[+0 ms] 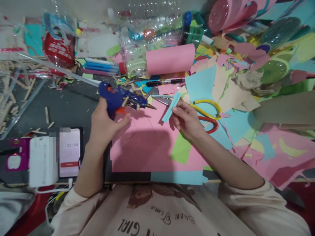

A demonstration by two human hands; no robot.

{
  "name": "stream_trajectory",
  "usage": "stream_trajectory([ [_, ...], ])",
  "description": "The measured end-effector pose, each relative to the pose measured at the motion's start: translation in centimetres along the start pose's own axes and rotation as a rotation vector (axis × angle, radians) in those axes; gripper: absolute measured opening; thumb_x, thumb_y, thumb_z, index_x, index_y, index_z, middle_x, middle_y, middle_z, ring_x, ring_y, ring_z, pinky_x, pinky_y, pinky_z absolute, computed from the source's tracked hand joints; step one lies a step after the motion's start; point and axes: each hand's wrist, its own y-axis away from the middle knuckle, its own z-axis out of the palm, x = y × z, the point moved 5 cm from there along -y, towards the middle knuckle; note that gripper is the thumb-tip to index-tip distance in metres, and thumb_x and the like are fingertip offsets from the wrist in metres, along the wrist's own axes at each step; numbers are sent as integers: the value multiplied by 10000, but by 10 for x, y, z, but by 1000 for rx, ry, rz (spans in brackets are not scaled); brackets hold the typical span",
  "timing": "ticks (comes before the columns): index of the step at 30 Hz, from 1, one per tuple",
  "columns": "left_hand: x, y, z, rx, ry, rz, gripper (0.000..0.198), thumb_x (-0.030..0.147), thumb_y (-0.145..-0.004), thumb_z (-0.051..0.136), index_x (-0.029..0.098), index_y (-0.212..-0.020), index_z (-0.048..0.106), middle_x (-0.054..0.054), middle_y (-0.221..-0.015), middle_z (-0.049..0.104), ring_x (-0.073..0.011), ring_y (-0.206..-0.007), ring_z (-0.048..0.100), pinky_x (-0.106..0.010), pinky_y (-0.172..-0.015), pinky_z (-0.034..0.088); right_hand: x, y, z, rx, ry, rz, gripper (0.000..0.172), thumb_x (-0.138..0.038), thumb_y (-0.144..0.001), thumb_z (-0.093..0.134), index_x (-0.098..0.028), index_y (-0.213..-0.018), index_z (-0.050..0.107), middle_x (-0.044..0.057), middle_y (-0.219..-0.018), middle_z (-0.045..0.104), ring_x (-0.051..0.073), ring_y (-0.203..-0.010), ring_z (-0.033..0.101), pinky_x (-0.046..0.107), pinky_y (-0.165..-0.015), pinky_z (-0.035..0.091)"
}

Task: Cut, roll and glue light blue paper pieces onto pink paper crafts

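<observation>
Where the pink sheet (145, 144) covers the near work surface, both hands hover just above it, and both are occupied.

Item 1: left hand (105, 123), clenched around the grip of a blue glue gun (118, 98). The gun's orange trigger lies beside the fingers and its nozzle points right, toward the other hand. Bits of wooden stick cling to the barrel.

Item 2: right hand (187, 119), pinching a light-blue paper strip (171, 106) between thumb and fingertips. The strip is tilted with its upper end away from the body, near the nozzle tip but apart from it.

Item 3: scissors (206, 113) (one yellow handle loop, one red), lying just behind the right hand, blades pointing left under the strip.

Item 4: green scrap (181, 149) on the pink sheet, below the right wrist.

Item 5: rolled pink paper (170, 59), farther back, with a black pen (164, 82) in front of it and clear plastic bottles (147, 36) beside and behind it.

Item 6: markers (102, 65), far left of the roll.

Item 7: phone (70, 152), screen lit, left of the left forearm, with a white box (40, 160) just beside it.

Item 8: loose wooden sticks (46, 114) on the dark surface at left.

Item 9: cut coloured paper (270, 150), heaped at right.
</observation>
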Motion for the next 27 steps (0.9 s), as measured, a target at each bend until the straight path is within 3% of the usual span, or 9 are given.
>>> stream_trajectory([
  [5, 6, 4, 16, -67, -109, -10, 489, 337, -614, 683, 195, -1064, 554, -32, -868, 646, -204, -723, 624, -307, -680, 518, 0, 1, 0, 20, -3, -1, 396, -432, -689, 821, -227, -746, 486, -134, -369, 515, 61, -260, 414, 184, -290, 394],
  [14, 5, 6, 22, -86, -117, 45, 401, 266, -659, 641, 212, -1052, 578, -43, -933, 680, -259, -900, 683, -325, -761, 538, 0, 1, 0, 1, 19, -6, 417, -446, -691, 817, -232, -768, 468, -138, -384, 522, 62, -262, 418, 188, -301, 411],
  [27, 2, 6, 28, -107, -174, 76, 462, 231, -666, 636, 203, -1125, 589, -61, -992, 683, -274, -987, 672, -321, -799, 532, 0, 0, 0, -10, 8, -10, 405, -439, -697, 817, -234, -767, 475, -137, -384, 521, 64, -272, 415, 193, -303, 414],
])
